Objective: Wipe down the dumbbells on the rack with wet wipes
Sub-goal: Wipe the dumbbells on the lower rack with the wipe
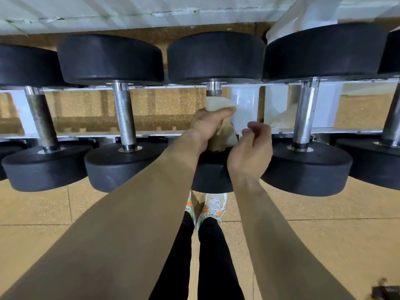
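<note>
Several black dumbbells lie side by side on a white rack, handles pointing toward me. My left hand grips a white wet wipe wrapped round the steel handle of the middle dumbbell; only the handle's top shows above the wipe. My right hand hovers just right of that handle over the dumbbell's near head, fingers curled, holding nothing. Both bare forearms reach up from the bottom of the view.
A dumbbell with a knurled handle lies to the left, and one with a smooth chrome handle to the right. A crumpled white wipe lies behind the rack. My shoes stand on a tan tiled floor.
</note>
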`<state>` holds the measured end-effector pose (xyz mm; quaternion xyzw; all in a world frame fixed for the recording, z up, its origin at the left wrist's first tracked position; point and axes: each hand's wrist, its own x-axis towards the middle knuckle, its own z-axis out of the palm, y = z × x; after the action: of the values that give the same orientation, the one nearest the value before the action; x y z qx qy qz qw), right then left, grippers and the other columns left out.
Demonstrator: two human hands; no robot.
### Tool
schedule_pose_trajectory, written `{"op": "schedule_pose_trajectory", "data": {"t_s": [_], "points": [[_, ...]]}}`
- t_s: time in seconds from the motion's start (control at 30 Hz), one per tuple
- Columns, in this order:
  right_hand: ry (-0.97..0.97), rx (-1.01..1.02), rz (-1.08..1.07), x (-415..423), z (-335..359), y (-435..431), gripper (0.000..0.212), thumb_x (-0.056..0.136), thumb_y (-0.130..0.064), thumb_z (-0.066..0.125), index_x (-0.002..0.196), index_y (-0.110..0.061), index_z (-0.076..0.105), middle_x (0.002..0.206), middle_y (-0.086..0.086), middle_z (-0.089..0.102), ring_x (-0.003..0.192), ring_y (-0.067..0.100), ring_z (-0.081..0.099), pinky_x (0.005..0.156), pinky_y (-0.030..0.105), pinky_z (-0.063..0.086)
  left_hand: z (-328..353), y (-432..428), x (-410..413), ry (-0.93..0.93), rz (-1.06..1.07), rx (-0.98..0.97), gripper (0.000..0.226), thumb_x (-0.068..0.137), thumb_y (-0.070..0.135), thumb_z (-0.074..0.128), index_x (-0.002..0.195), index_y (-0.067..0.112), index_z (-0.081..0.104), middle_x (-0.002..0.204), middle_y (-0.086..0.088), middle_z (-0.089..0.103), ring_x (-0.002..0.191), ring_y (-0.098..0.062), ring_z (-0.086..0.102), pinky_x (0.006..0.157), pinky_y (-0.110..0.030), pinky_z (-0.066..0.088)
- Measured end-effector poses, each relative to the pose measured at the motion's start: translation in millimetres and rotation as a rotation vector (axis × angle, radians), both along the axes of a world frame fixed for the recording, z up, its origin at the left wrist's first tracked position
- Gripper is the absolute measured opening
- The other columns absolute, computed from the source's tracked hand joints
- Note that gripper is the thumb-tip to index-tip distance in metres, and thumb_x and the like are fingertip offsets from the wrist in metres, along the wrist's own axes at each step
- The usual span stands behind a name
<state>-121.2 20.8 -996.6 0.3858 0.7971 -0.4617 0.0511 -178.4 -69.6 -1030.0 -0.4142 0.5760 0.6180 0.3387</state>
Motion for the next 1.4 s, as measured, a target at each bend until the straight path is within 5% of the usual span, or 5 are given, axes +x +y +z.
{"op": "schedule_pose_trajectory", "data": {"t_s": [0.27, 0.7, 0.87, 1.07, 1.4], "points": [[-0.02, -0.005, 0.002, -2.8, -0.9, 0.7, 0.019, 0.094, -0.014, 0.045, 0.093, -0.025, 0.06, 0.092, 0.001, 0.068, 0.084, 0.021, 0.062, 0.069, 0.031, 0.043, 10.1, -11.1, -32.2, 0.071, 0.046, 0.226, 0.024, 0.094, 0.032, 0.07, 0.077, 0.019, 0.059, 0.056, 0.007, 0.058, 0.048, -0.014, 0.06, 0.065, -0.031, 0.051], [-0.079, 0.02, 0.052, -5.6, -0.3, 0.1, 0.021, 0.093, -0.023, 0.041, 0.097, -0.021, 0.061, 0.105, 0.004, 0.066, 0.096, 0.026, 0.061, 0.08, 0.039, 0.05, 23.3, 12.9, -18.0, -0.178, -0.109, -0.194, 0.042, 0.078, 0.017, 0.079, 0.109, 0.006, 0.054, 0.093, -0.01, 0.068, 0.09, -0.03, 0.07, 0.082, -0.044, 0.062], [-0.07, 0.006, 0.057, -5.0, -1.0, 1.4, 0.026, 0.087, -0.028, 0.036, 0.096, -0.022, 0.06, 0.105, 0.005, 0.066, 0.094, 0.024, 0.06, 0.077, 0.034, 0.046, 22.4, 4.5, -48.3, -0.01, 0.138, -0.041, 0.042, 0.086, 0.029, 0.08, 0.11, 0.012, 0.05, 0.093, -0.011, 0.067, 0.065, -0.026, 0.068, 0.038, -0.03, 0.051], [-0.082, 0.021, 0.075, -7.4, 0.4, 0.4, 0.026, 0.084, -0.031, 0.035, 0.093, -0.024, 0.059, 0.104, 0.004, 0.066, 0.095, 0.026, 0.059, 0.08, 0.038, 0.049, 10.5, -20.5, -18.3, -0.049, -0.147, 0.293, 0.023, 0.094, 0.033, 0.068, 0.1, 0.011, 0.067, 0.08, -0.007, 0.071, 0.071, -0.025, 0.071, 0.065, -0.033, 0.059], [-0.095, 0.022, 0.076, -8.2, 2.2, 1.4, 0.029, 0.084, -0.032, 0.035, 0.093, -0.022, 0.06, 0.105, 0.005, 0.065, 0.095, 0.025, 0.059, 0.074, 0.033, 0.041, 18.5, 8.7, -22.1, -0.18, -0.068, -0.045, 0.035, 0.087, 0.022, 0.072, 0.116, 0.005, 0.063, 0.1, -0.015, 0.073, 0.089, -0.034, 0.073, 0.078, -0.052, 0.062]]}}
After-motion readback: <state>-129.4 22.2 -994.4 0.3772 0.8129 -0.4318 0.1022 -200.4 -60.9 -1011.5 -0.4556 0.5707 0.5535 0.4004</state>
